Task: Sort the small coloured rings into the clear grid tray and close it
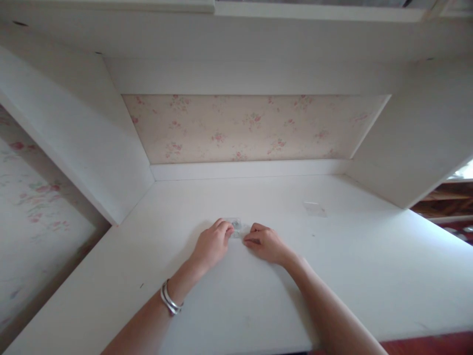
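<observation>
A small clear plastic packet [235,225] with something greyish and round in it lies over the white desk top, between my two hands. My left hand [215,241], with silver bangles at the wrist, pinches the packet's left side between thumb and fingers. On the other side, my right hand [266,243] has its fingers pressed together close to the desk, by a faint see-through edge. What those fingertips hold, if anything, is too small to make out. Further right, a flat clear plastic piece [315,209] rests on the desk, apart from both hands.
The white desk top [236,305] spreads around my arms. White side panels [84,113] rise left and right, and a white shelf [258,39] hangs overhead. Floral wallpaper [251,128] covers the back opening. A small dark speck [142,285] marks the desk at left.
</observation>
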A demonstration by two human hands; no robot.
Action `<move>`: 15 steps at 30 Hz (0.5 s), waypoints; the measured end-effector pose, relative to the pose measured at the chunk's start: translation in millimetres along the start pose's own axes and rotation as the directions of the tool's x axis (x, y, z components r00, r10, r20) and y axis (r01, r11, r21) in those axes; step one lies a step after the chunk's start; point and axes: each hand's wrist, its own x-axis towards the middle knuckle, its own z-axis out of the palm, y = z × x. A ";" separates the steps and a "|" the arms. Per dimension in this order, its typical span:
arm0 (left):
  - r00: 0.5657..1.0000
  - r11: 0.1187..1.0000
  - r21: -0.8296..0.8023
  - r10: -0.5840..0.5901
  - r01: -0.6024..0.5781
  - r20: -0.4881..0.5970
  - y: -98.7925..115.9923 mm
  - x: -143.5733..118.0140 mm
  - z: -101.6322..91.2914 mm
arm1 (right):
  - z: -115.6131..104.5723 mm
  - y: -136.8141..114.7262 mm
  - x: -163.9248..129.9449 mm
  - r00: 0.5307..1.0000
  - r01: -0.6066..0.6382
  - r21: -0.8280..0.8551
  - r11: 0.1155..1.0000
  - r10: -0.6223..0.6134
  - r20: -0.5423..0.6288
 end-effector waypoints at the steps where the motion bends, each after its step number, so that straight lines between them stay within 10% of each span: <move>1: 1.000 1.000 -0.008 -0.002 0.002 0.002 -1.7 2.2 0.0 | -0.5 0.6 0.0 1.000 -0.010 0.002 1.000 0.010 -0.008; 10: 0.996 0.998 0.055 -0.005 0.000 0.086 3.7 13.0 3.0 | -1.9 1.4 -0.3 0.999 -0.011 -0.009 1.000 0.011 0.033; 15: 0.995 0.998 0.022 -0.064 0.066 -0.075 -6.7 9.4 -9.1 | -0.8 2.0 -0.2 0.999 0.008 0.008 1.000 -0.008 0.045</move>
